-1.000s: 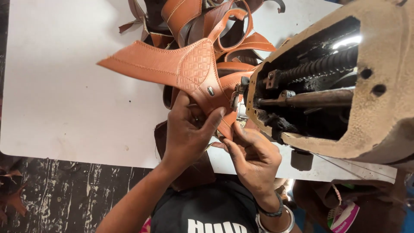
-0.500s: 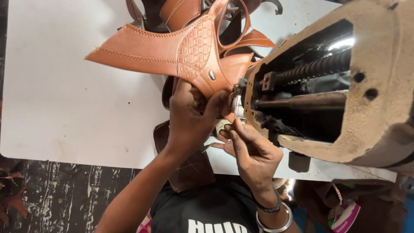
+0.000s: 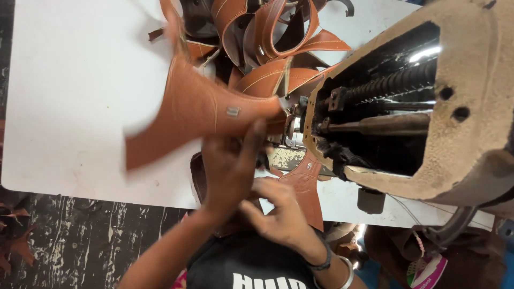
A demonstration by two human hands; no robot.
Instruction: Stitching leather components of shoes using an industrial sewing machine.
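My left hand (image 3: pixel 229 170) grips a large tan leather piece (image 3: pixel 187 115) with stitched edges and a small metal rivet. The piece is blurred and lifted over the white table (image 3: pixel 75 96), just left of the sewing machine head (image 3: pixel 428 101). My right hand (image 3: pixel 278 214), with bangles at the wrist, sits just below the left one with its fingers curled. It lies over a smaller tan leather piece (image 3: pixel 306 184) at the table's near edge, under the machine. Whether it grips that piece is hidden.
A heap of tan leather straps and cut pieces (image 3: pixel 273 37) lies at the back of the table beside the machine. The worn beige machine body shows dark inner rods (image 3: pixel 385 124). Dark scuffed floor (image 3: pixel 80 241) lies below the table edge.
The large leather piece has swung down and left, away from the needle area, and is now motion-blurred. My right hand has drawn back from the machine toward my body.
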